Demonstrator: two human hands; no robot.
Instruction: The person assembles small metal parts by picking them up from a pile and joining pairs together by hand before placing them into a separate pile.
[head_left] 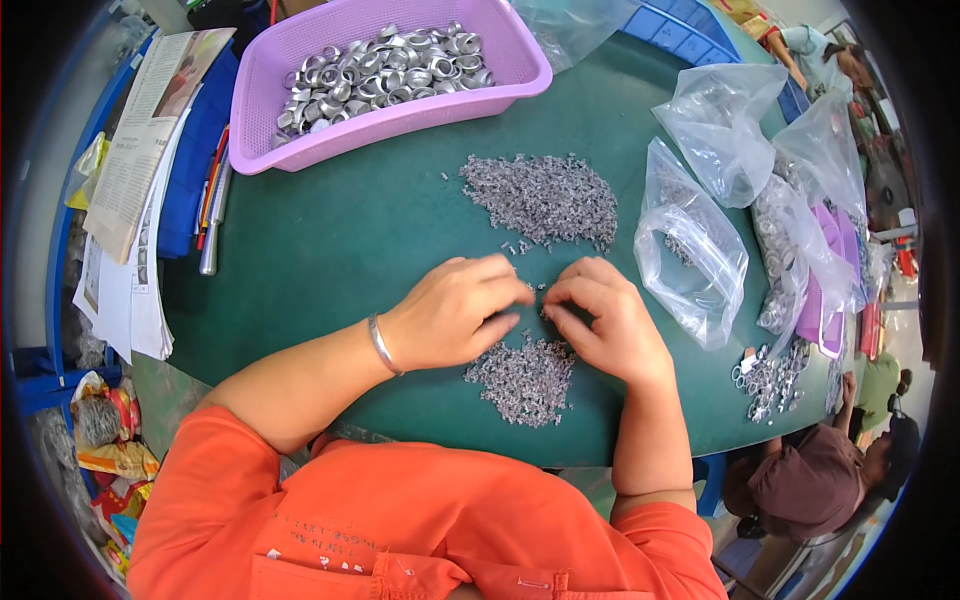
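Two piles of tiny grey metal parts lie on the green table: a larger far pile [540, 200] and a smaller near pile [522, 382]. Between them, my left hand [465, 305] is bent inward with its fingers curled and fingertips slightly blurred. Opposite it, my right hand [612, 318] pinches thumb and forefinger together, with a small dark bit at the tips. Their fingertips nearly meet over a few loose parts. What either hand holds is too small to name.
A purple basket [390, 118] of silvery rings stands at the far left. Clear plastic bags [690, 240] lie at the right, near a heap of small metal pieces [772, 380]. Papers [150, 150] and pens [215, 200] are on the left. Another person [810, 485] sits at the right.
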